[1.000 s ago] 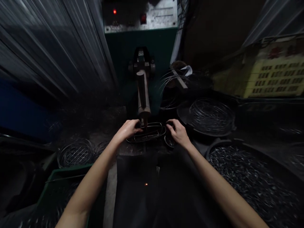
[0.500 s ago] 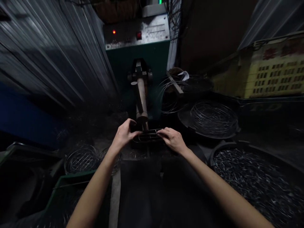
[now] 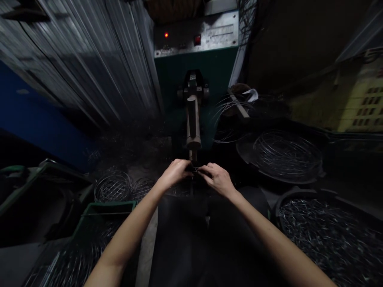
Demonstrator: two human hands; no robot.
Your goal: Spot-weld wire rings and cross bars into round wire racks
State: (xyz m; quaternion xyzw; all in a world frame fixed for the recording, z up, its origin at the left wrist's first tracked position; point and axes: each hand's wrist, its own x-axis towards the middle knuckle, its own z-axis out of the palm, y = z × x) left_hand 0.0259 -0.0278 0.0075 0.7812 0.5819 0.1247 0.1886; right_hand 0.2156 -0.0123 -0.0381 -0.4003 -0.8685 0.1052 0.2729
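Just below the welding-type arm [image 3: 194, 139] of a green machine [image 3: 167, 65], my two hands face each other. My left hand [image 3: 178, 171] is closed with its fingertips at a small wire piece [image 3: 194, 170]. From the other side my right hand [image 3: 216, 175] pinches the same wire piece between thumb and fingers. Only a short stretch of the wire shows between the hands; the rest is dark or hidden by the fingers.
Round wire grids [image 3: 113, 187] lie at the left above a green crate [image 3: 104, 207]. On the right are a tray with wire rings [image 3: 284, 155], a tub of small metal pieces [image 3: 329, 227] and a yellow crate [image 3: 365, 103]. A red lamp [image 3: 166, 35] glows on the panel.
The view has shifted left, so the machine appears farther right. My left hand has moved closer to my right hand and closed on the wire piece, of which less now shows.
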